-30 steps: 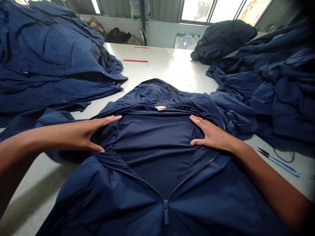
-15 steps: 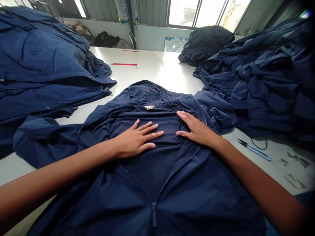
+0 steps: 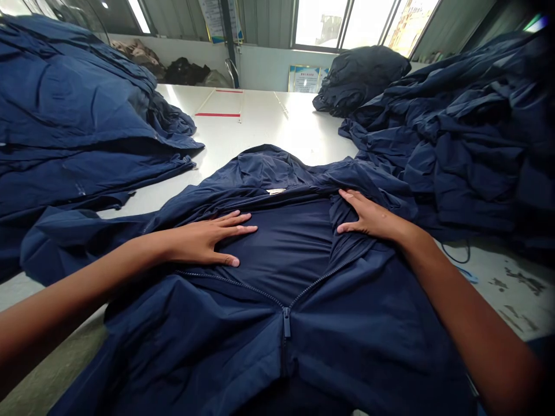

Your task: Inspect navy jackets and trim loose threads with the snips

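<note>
Head view: you have two hands on one navy zip-front hooded jacket (image 3: 347, 346), lying face up and unzipped partway on a white work table (image 3: 269, 124). Your left hand (image 3: 208, 238) lies flat on the jacket's dark inner back panel (image 3: 280, 248), fingers (image 3: 236, 217) spread moderately, holding nothing. Your right hand (image 3: 372, 216) presses near the right edge of the opening, fingers (image 3: 353, 199) and thumb spread wide over folded fabric, no pinch visible. One small pale neck label (image 3: 276, 191) sits below the hood (image 3: 264, 171), above both hands. One zipper pull (image 3: 287, 322) hangs at the bottom of the opening, below and between your hands.

Two big piles of navy garments flank the jacket: left pile (image 3: 73, 104), right pile (image 3: 451, 138). The right pile touches the jacket; the left one lies just beside its sleeve. One darker bundle (image 3: 358, 81) sits farther back. Two red tape strips (image 3: 217, 114) mark the table. A dark cord loop (image 3: 457, 254) lies right, partly hidden.
</note>
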{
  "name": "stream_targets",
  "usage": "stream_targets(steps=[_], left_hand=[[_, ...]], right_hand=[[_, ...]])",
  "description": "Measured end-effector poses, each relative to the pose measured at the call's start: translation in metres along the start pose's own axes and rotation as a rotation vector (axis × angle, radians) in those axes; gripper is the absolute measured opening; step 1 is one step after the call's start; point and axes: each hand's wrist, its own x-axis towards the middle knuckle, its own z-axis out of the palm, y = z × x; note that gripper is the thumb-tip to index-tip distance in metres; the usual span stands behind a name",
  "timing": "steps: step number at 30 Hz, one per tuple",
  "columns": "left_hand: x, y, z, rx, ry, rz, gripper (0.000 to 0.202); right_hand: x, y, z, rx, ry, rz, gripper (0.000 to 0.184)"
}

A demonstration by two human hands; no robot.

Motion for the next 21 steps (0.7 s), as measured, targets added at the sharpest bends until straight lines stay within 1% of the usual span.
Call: stream_targets(steps=[2, 4, 5, 6, 7, 8, 10, 12, 13, 14, 16, 18, 19, 21], left_hand=[[0.004, 0.008, 0.005, 0.024, 0.052, -0.026, 0.08], [0.01, 0.016, 0.012, 0.074, 0.1, -0.052, 0.074], [0.015, 0.019, 0.016, 0.098, 0.121, -0.059, 0.072], [0.019, 0.022, 0.019, 0.115, 0.141, -0.059, 0.07], [0.023, 0.024, 0.022, 0.124, 0.167, -0.053, 0.069], [0.027, 0.025, 0.023, 0.126, 0.204, -0.043, 0.068], [0.03, 0.03, 0.022, 0.105, 0.316, -0.001, 0.064], [0.024, 0.037, 0.02, 0.067, 0.423, 0.045, 0.058], [0.018, 0.041, 0.02, 0.057, 0.445, 0.055, 0.057], [0.011, 0.046, 0.021, 0.06, 0.438, 0.054, 0.058], [-0.008, 0.054, 0.026, 0.095, 0.351, 0.03, 0.072], [-0.028, 0.059, 0.036, 0.126, 0.244, 0.018, 0.091], [-0.037, 0.059, 0.041, 0.127, 0.208, 0.02, 0.098], [-0.05, 0.058, 0.05, 0.104, 0.194, 0.042, 0.104]], right_hand=[[0.001, -0.016, 0.002, 0.045, 0.099, -0.1, 0.086], [0.0, -0.044, 0.005, 0.123, 0.188, -0.244, 0.055], [-0.002, -0.062, 0.008, 0.181, 0.203, -0.315, 0.044], [-0.006, -0.08, 0.01, 0.25, 0.187, -0.382, 0.038], [-0.01, -0.098, 0.014, 0.319, 0.141, -0.443, 0.036], [-0.015, -0.115, 0.017, 0.372, 0.076, -0.496, 0.038], [-0.026, -0.141, 0.025, 0.384, -0.066, -0.569, 0.053], [-0.035, -0.154, 0.034, 0.281, -0.162, -0.576, 0.076], [-0.037, -0.156, 0.037, 0.217, -0.189, -0.555, 0.088], [-0.038, -0.156, 0.04, 0.161, -0.208, -0.528, 0.098], [-0.037, -0.152, 0.044, 0.085, -0.237, -0.473, 0.111], [-0.035, -0.147, 0.047, 0.038, -0.25, -0.431, 0.116], [-0.033, -0.145, 0.048, 0.022, -0.247, -0.415, 0.117], [-0.031, -0.14, 0.05, 0.01, -0.231, -0.391, 0.118]])
